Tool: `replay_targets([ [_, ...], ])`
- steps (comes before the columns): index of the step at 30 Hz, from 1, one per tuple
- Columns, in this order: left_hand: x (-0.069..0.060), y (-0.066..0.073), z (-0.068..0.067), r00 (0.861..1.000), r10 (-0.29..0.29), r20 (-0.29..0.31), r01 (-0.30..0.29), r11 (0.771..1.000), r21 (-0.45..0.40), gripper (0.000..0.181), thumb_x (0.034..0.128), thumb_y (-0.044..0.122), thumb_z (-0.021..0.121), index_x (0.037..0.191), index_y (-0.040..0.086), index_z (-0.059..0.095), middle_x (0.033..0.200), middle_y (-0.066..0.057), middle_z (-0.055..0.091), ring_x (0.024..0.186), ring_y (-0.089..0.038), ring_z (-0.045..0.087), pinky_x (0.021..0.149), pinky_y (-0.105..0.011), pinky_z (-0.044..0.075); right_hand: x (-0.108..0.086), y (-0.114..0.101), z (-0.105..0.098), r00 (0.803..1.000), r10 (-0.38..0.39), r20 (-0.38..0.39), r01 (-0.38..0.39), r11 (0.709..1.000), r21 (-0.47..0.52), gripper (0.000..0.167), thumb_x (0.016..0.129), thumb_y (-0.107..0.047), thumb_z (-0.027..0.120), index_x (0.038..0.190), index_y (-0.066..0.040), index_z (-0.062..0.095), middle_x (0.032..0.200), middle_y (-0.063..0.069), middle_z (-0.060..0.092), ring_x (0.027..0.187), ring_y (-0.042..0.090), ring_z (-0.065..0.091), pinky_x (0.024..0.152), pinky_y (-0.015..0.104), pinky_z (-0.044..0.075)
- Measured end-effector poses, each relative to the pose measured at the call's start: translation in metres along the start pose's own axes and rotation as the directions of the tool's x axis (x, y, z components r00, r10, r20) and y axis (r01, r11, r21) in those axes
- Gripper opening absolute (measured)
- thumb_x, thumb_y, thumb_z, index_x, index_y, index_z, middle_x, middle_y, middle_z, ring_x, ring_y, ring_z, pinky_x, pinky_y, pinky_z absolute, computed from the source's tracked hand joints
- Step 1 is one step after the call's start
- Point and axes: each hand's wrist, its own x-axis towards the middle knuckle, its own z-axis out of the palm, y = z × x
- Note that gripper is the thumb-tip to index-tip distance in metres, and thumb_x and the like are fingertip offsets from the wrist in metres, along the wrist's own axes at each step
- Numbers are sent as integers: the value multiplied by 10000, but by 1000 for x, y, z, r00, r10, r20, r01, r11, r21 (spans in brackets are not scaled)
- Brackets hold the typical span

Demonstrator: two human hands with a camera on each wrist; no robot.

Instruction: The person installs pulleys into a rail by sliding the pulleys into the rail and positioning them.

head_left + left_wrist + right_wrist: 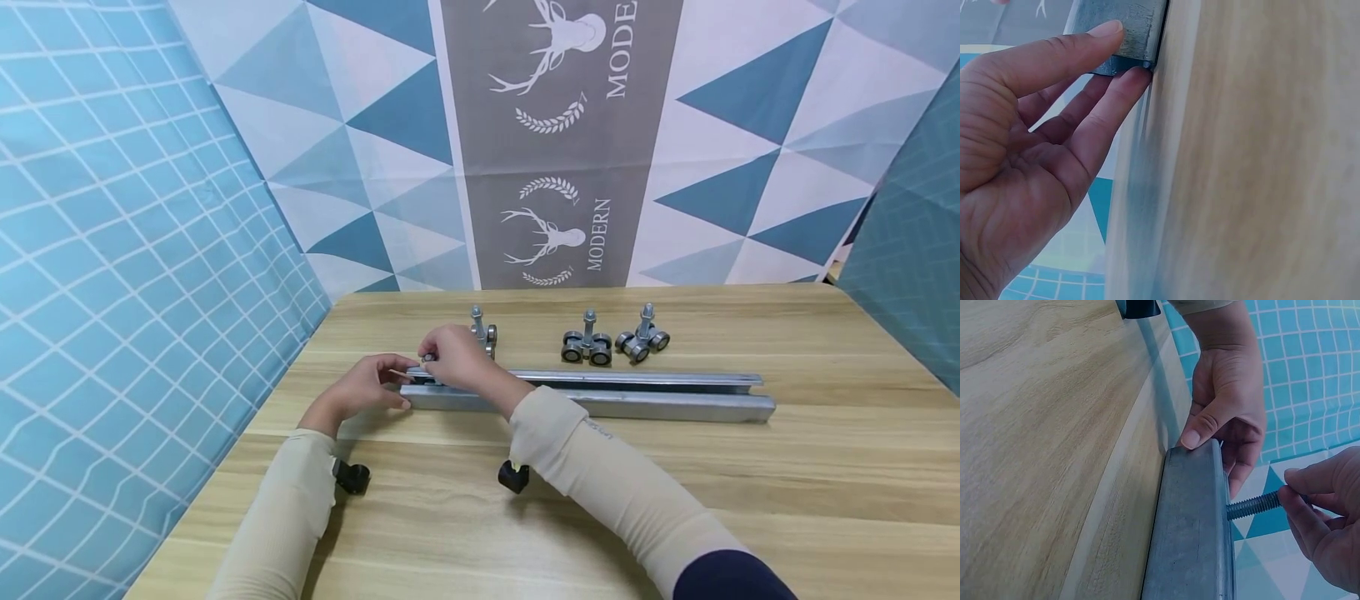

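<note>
rail (637,406): metal, dull sheen | bolt (1255,505): metal, ridged | tabletop (817,475): wood-grain, smooth, satin

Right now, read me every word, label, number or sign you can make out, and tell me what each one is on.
"MODERN", sideways, low on the gray backdrop panel.
"MODE", higher on that panel, cut off by the picture's top edge.
Small print on the right sleeve: too small to read.
Metal rail: no text I can read.

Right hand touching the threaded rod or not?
Touching: the right wrist view shows the right hand pinching the threaded rod between thumb and finger.
</note>
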Motion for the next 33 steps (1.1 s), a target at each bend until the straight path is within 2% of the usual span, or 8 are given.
replay_targets([
  [12,-1,1,-1,1000,6,8,-6,1000,-18,619,730,-26,810,1301,-2,572,1294,-168,580,1182,-347,560,931,-399,498,4,-5,2,1000,6,11,-6,1000,-17,97,866,-72,717,960,-77,740,888,-14,687,761,90,586,724,218,486],
  [21,0,-4,-1,1000,12,12,-12,1000,12,616,745,-2,811,1308,-6,562,1294,-178,578,1190,-361,555,951,-409,484,3,-2,5,1000,10,1,-10,1000,3,89,855,-74,729,942,-84,736,864,-25,671,756,85,578,707,207,479],
  [33,0,0,0,999,32,13,-33,999,23,636,736,-13,806,1317,-17,548,1296,-185,574,1174,-354,564,940,-405,491,3,0,4,1000,-21,-14,21,1000,11,140,851,-69,726,989,-55,746,887,-11,680,766,88,582,704,204,477],
])
